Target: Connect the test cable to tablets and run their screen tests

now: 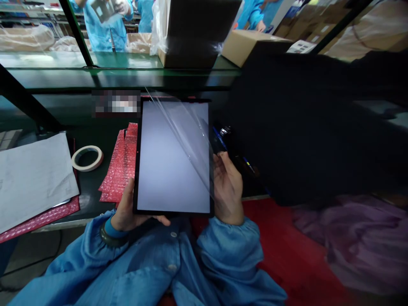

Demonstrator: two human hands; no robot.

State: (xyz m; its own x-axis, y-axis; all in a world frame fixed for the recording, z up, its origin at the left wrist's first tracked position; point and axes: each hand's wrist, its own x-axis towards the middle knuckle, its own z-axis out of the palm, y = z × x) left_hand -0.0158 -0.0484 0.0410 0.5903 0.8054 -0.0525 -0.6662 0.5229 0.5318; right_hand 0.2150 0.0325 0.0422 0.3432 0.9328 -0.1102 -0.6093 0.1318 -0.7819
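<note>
A tablet (pixel 172 165) with a lit, pale grey-white screen and black border is held up in front of my body. My left hand (pixel 129 208) grips its lower left corner, thumb on the side edge and fingers underneath. A clear plastic film (pixel 194 127) lies loose and folded diagonally over the upper right of the screen, lifted off part of it. By the tablet's right edge, my right hand (pixel 228 187) is closed on the film's side; its fingertips are partly hidden, and whether it also touches the tablet I cannot tell.
Pink bubble-wrap pouches (pixel 119 170) lie left of the tablet, beside a tape roll (pixel 87 158). White paper (pixel 35 182) rests farther left. A dark cloth-like mass (pixel 312 127) fills the right side. Beyond the green ledge stand cardboard boxes (pixel 245 44) and co-workers in blue (pixel 105 29).
</note>
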